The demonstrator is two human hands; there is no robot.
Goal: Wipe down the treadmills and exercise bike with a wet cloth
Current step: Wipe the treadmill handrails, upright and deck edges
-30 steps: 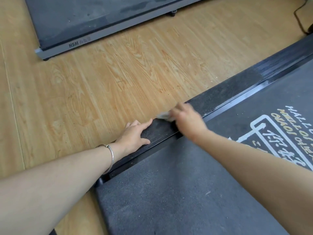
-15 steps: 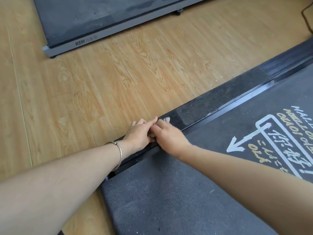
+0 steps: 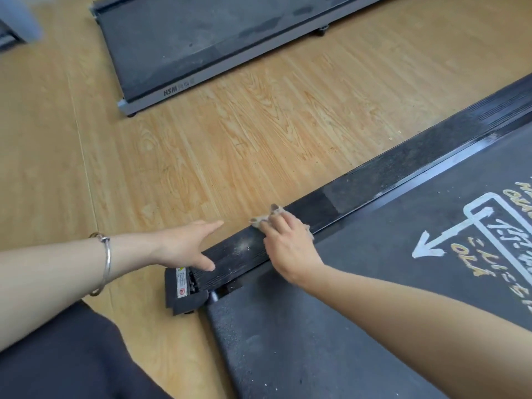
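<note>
Cloth (image 3: 260, 223) under right hand (image 3: 288, 243) on treadmill side rail (image 3: 388, 171).

Bright, even light, soft shadows, slight blur, wide-angle bending at edges.

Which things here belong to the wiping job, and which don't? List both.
In the job: cloth under the right hand; near treadmill's side rail; left hand by the rail; far treadmill.
Not in it: bracelet; warning sticker; wood floor.
</note>
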